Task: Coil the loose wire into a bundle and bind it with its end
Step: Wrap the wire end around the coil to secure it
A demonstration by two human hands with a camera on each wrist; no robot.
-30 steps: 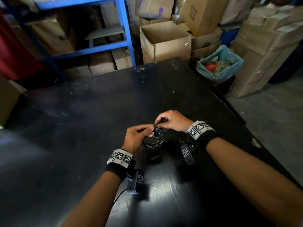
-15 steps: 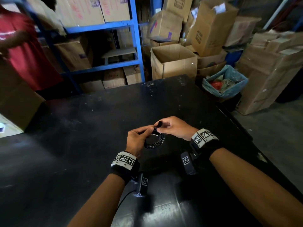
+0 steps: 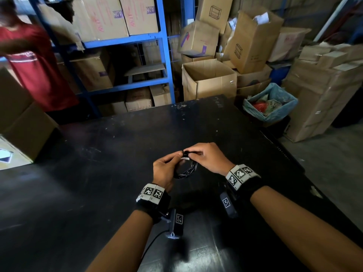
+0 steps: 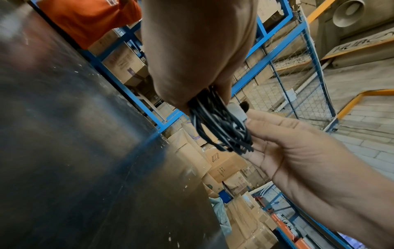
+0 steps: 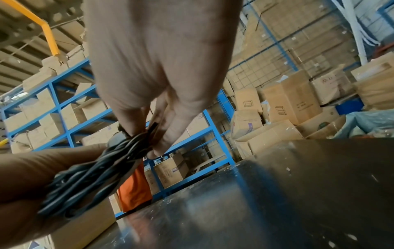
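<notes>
Surroundings first: a black counter [image 3: 98,183], scuffed and speckled with pale flecks, glossy near the bottom edge. Behind it stands a blue rack [image 3: 163,55] loaded with cardboard boxes [image 3: 106,16]; an open box [image 3: 209,79] sits on the floor just past the counter's far edge, with more boxes stacked to the right. A bin [image 3: 271,103] lined with a blue bag holds red and green scraps off the far right corner. A person in a red shirt [image 3: 33,67] stands at the far left by the rack, blurred. Nothing lies between the head camera and the work; the fingers themselves hide the top of the coil. The wire [image 3: 185,169] is black, thin, wound into a small round bundle of many loops, held above the counter near its middle, not touching the surface. In the wrist views the strands [image 4: 221,128] run roughly parallel with a few crossing over, slightly twisted together [image 5: 102,175]. The left hand [image 3: 167,171] grips the left side of the bundle, thumb and fingers curled round the strands. The right hand [image 3: 208,158] pinches the top of the bundle, where a short black end piece [image 5: 152,128] stands between its fingertips; its remaining fingers lie loosely extended. A pale glint shows at the top of the coil in the head view; what it is cannot be told. Both wrists carry marker bands [image 3: 152,193].
</notes>
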